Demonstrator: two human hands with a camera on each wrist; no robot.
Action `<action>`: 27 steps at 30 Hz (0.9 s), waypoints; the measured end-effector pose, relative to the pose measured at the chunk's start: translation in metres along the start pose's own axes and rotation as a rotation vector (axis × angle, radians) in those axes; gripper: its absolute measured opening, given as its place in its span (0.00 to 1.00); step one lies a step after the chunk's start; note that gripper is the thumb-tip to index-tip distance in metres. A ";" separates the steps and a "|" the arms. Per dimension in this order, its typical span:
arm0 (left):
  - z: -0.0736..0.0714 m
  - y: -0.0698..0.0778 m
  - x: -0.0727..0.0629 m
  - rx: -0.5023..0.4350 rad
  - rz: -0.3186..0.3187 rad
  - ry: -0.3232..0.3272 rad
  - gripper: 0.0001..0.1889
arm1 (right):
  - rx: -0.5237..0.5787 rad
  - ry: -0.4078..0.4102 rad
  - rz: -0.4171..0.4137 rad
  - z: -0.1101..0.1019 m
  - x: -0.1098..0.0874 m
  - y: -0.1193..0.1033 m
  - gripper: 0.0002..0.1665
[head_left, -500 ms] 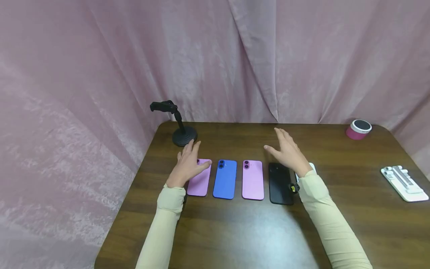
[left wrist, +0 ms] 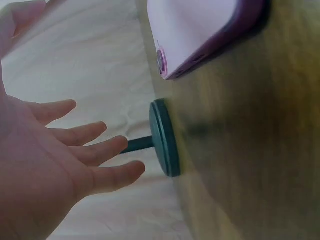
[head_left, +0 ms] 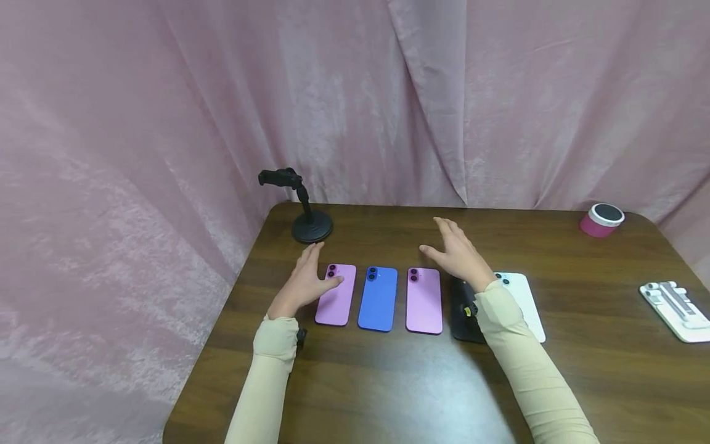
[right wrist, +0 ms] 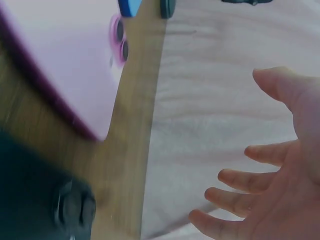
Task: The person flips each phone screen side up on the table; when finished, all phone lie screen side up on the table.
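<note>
A row of phones lies face down on the wooden table. My left hand (head_left: 304,282) hovers by the leftmost purple phone (head_left: 336,302), fingers spread and holding nothing. A blue phone (head_left: 378,300) and a second purple phone (head_left: 424,302) lie between my hands. Over the black phone (head_left: 463,317) hangs my right hand (head_left: 461,256), its fingers extended and its palm bare in the right wrist view. The right forearm partly hides the black phone and a white phone (head_left: 524,302) beside it. Neither hand visibly touches a phone.
A black phone stand (head_left: 312,225) stands at the table's back left. At the back right sits a pink jar-like object (head_left: 601,220) with a white-rimmed dark top. A white folded holder-like object (head_left: 677,311) lies at far right. Pink curtain (head_left: 355,111) hangs behind the table.
My right hand has shifted left, uncovering more of the white phone. My left hand has moved slightly left and down, off part of the leftmost purple phone. The head view has shifted a little.
</note>
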State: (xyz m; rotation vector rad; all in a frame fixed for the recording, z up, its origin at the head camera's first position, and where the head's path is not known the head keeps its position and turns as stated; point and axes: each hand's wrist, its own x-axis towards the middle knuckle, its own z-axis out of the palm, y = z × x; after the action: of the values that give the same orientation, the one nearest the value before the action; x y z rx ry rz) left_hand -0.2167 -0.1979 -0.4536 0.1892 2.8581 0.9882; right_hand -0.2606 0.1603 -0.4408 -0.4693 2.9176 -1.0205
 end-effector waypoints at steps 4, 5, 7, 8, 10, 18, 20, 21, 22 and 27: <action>-0.003 -0.004 -0.006 -0.067 -0.011 0.000 0.55 | 0.037 -0.012 -0.021 0.007 0.005 -0.007 0.49; -0.004 -0.006 -0.008 -0.082 -0.003 0.001 0.55 | 0.048 -0.014 -0.027 0.009 0.006 -0.009 0.49; -0.005 -0.009 -0.010 -0.110 0.006 0.004 0.57 | 0.078 -0.018 -0.038 0.013 0.008 -0.014 0.49; -0.006 -0.010 -0.012 -0.124 0.010 0.002 0.58 | 0.092 -0.018 -0.044 0.015 0.009 -0.016 0.49; -0.008 -0.013 -0.016 -0.145 0.016 -0.007 0.59 | 0.116 -0.015 -0.059 0.020 0.011 -0.020 0.48; -0.013 -0.018 -0.030 -0.239 0.070 -0.043 0.62 | 0.297 -0.027 -0.089 0.039 0.017 -0.037 0.45; -0.014 -0.019 -0.033 -0.258 0.089 -0.053 0.63 | 0.310 -0.046 -0.088 0.044 0.017 -0.042 0.47; -0.014 -0.019 -0.034 -0.261 0.096 -0.061 0.63 | 0.316 -0.057 -0.085 0.046 0.017 -0.045 0.48; -0.014 -0.020 -0.036 -0.262 0.102 -0.072 0.64 | 0.314 -0.068 -0.086 0.049 0.017 -0.048 0.49; -0.011 -0.018 -0.044 -0.253 0.110 -0.139 0.66 | 0.279 -0.108 -0.112 0.064 0.018 -0.059 0.53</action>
State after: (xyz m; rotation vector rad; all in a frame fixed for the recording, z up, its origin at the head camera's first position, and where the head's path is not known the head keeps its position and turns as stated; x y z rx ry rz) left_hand -0.1765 -0.2252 -0.4527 0.3779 2.5925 1.2910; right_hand -0.2547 0.0723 -0.4534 -0.6555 2.6237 -1.3448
